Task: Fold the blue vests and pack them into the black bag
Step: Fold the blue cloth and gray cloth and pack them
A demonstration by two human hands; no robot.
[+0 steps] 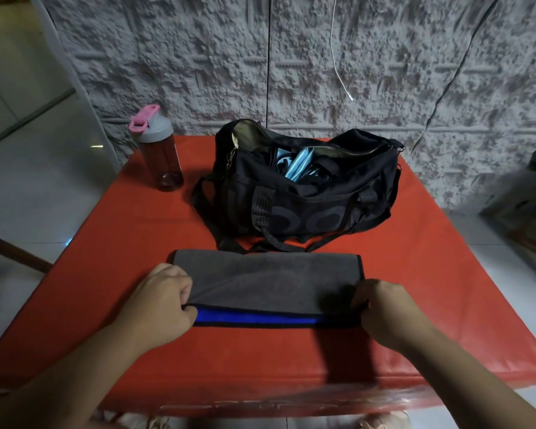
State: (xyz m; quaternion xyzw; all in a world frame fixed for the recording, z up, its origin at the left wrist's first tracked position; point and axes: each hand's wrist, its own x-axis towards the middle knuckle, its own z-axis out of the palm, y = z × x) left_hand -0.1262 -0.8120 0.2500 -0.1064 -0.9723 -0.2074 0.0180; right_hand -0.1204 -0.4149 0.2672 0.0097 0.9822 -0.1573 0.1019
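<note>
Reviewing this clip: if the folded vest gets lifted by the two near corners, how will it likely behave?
Probably floppy: the vest is thin cloth, and its near edge already curves where the left hand and right hand pinch it. Likely light. The fold may fall open, since nothing pins its layers together.

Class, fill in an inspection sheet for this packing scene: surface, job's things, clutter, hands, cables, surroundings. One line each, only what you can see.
Surface: red table, glossy, bearing everything.
Job's things: vest folded, grey side up, blue strip along the near edge; black bag behind it, unzipped, light blue fabric inside.
Clutter: bottle at the far left, grey lid, pink cap.
Hands: left hand and right hand each pinch a near corner of the vest's top layer.
Cables: white cable and a black one hang on the wall.
Surroundings: rough grey wall, white tiled floor.
</note>
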